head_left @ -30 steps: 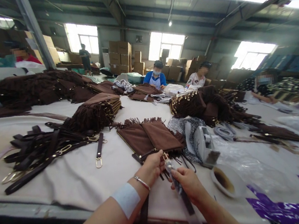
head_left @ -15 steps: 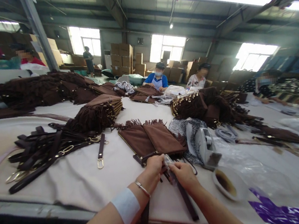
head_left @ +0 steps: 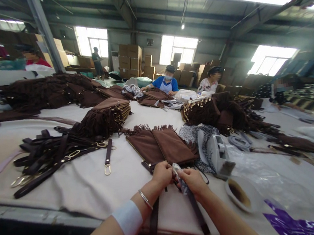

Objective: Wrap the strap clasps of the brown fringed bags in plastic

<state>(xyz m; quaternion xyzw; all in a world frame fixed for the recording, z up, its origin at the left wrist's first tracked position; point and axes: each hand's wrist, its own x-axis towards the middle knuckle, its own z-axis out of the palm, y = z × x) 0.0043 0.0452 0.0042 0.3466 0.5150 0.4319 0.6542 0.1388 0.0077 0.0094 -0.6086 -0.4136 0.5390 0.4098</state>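
My left hand [head_left: 163, 173] is closed, its thumb and fingers pinched at the upper end of a dark brown strap [head_left: 198, 214]. My right hand [head_left: 194, 184] grips the same strap just beside it, around a piece of clear plastic wrap [head_left: 180, 176]. The strap's metal end, if any, is hidden by the fingers and plastic. Another length of dark strap [head_left: 154, 214] hangs past my left wrist over the table edge. Just beyond my hands, two brown fringed zip pouches [head_left: 172, 146] lie overlapping, with gold zips along their sides.
Dark straps with gold clasps [head_left: 43, 155] lie heaped at left, a short strap [head_left: 108, 156] beside them. A tape dispenser [head_left: 219, 155] and a tape roll [head_left: 239, 195] stand at right. Stacked pouches [head_left: 110, 116] sit farther back. Co-workers [head_left: 166, 82] sit across the table.
The view has shifted slightly, so things appear a little farther right. Both hands stay together at the wrapped strap end, with only a small change in the fingers.
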